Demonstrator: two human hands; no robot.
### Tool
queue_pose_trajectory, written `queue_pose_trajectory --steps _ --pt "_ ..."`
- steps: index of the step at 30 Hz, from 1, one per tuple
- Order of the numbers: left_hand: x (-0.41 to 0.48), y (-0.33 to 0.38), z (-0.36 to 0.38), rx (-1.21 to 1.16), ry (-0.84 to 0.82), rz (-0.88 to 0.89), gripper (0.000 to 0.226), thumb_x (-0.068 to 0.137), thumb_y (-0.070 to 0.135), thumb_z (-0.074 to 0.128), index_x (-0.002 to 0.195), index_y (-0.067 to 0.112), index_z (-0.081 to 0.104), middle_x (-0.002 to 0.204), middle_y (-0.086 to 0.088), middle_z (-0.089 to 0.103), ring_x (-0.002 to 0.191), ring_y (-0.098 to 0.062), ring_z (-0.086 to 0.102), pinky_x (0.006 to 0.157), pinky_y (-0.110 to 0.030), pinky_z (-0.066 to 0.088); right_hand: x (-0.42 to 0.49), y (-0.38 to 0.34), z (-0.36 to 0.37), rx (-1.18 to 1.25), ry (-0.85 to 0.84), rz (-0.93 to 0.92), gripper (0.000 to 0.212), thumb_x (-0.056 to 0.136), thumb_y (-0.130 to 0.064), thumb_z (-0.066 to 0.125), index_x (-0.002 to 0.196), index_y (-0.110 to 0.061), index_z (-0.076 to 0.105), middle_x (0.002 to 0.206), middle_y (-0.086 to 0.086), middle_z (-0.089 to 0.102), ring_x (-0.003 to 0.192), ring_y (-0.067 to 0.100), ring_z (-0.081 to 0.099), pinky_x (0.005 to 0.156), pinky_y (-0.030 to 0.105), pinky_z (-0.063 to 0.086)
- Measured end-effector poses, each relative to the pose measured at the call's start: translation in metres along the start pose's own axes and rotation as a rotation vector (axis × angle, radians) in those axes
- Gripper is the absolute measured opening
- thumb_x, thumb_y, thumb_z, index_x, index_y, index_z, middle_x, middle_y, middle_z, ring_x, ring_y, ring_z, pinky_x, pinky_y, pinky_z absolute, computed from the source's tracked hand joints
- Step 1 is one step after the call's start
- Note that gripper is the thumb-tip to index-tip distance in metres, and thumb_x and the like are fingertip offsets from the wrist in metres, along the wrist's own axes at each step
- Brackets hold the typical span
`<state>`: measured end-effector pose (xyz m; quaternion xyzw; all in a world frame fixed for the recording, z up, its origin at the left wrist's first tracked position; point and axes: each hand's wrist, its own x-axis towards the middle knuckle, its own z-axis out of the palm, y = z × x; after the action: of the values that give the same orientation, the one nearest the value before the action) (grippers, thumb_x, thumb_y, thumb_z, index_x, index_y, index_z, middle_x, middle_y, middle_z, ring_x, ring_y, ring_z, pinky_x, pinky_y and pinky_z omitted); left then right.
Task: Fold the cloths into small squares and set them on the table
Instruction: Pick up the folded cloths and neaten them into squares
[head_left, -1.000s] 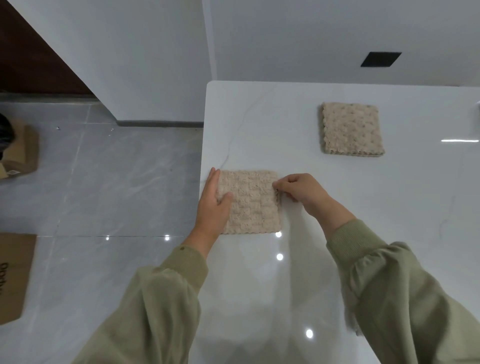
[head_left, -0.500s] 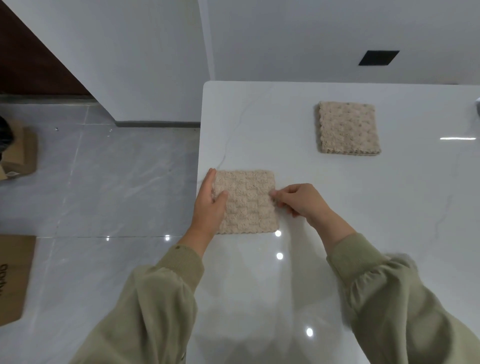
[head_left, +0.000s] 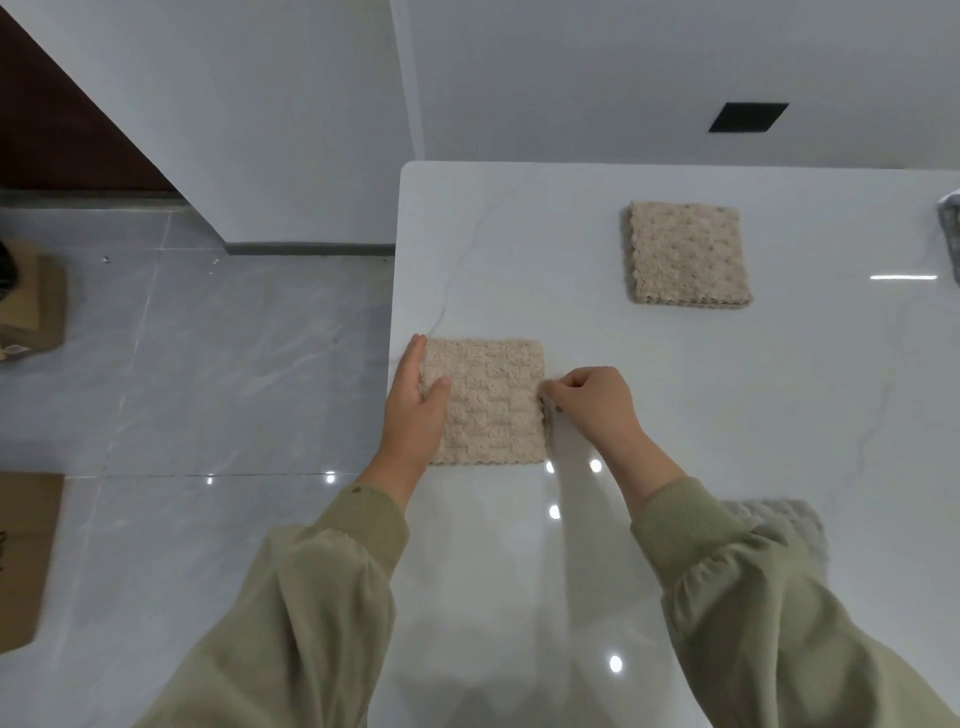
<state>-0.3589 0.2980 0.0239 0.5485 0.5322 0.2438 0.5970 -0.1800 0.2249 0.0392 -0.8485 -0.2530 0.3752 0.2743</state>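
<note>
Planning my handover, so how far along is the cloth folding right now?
Done: one beige cloth lies folded square farther back on the table. In hand: a second beige square at the table's left edge, left hand flat on it, right hand pinching its right side. Possibly left: a grey cloth beside the right sleeve and a grey item at the frame's right edge; fold state unclear.

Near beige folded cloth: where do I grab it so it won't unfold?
Its right edge, probably, coming from the right across the table. The near folded cloth lies flat with stacked layers showing along its near edge, so pinch the full thickness, where the right hand pinches it; the left hand lies flat on its left side.
</note>
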Motion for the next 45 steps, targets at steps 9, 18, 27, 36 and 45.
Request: queue_pose_trajectory --steps 9,18,27,36,45 --pt "-0.005 0.005 0.004 -0.062 0.093 0.014 0.054 0.097 0.009 0.043 0.148 0.019 0.026 0.148 0.013 0.031 0.119 0.017 0.037 0.102 -0.008 0.031 -0.010 0.002 0.015 -0.068 0.184 -0.098 0.012 0.086 -0.023 0.060 0.092 -0.014 0.064 0.087 -0.002 0.064 0.079 0.013 0.059 0.067 0.022 0.044" --pt "-0.006 -0.002 0.007 -0.063 0.084 0.042 0.047 0.100 0.008 0.036 0.146 0.011 0.028 0.131 0.017 0.046 0.091 0.029 0.044 0.078 0.006 0.033 -0.014 -0.016 0.044 0.455 0.087 -0.194 0.042 0.098 -0.018 0.042 0.140 -0.014 0.041 0.139 -0.007 0.044 0.126 0.003 0.040 0.098 0.006 0.030" --pt "-0.004 -0.010 0.005 -0.011 0.044 0.128 0.050 0.099 0.015 0.036 0.147 0.012 0.025 0.154 0.005 0.024 0.139 0.001 0.021 0.112 -0.010 0.018 -0.013 -0.011 0.055 0.510 0.156 -0.226 0.040 0.098 -0.015 0.041 0.138 -0.011 0.042 0.139 -0.002 0.046 0.129 0.009 0.041 0.102 0.009 0.032" --pt "-0.004 -0.007 -0.009 0.368 -0.085 0.206 0.053 0.100 0.019 0.037 0.150 0.020 0.017 0.159 0.009 0.005 0.142 0.002 0.004 0.109 -0.005 0.007 -0.018 -0.010 0.053 0.251 0.091 -0.285 0.050 0.099 -0.025 0.039 0.146 -0.013 0.028 0.150 0.000 0.033 0.137 0.013 0.032 0.113 0.026 0.025" --pt "-0.004 0.018 -0.078 1.230 -0.141 0.569 0.061 0.099 0.032 0.034 0.151 0.016 0.007 0.159 -0.006 -0.006 0.146 -0.021 -0.011 0.116 -0.046 -0.005 -0.065 -0.041 0.092 -0.326 0.315 -0.447 0.065 0.091 -0.041 0.022 0.145 -0.007 0.026 0.157 0.011 0.012 0.146 0.023 0.006 0.116 0.042 -0.002"
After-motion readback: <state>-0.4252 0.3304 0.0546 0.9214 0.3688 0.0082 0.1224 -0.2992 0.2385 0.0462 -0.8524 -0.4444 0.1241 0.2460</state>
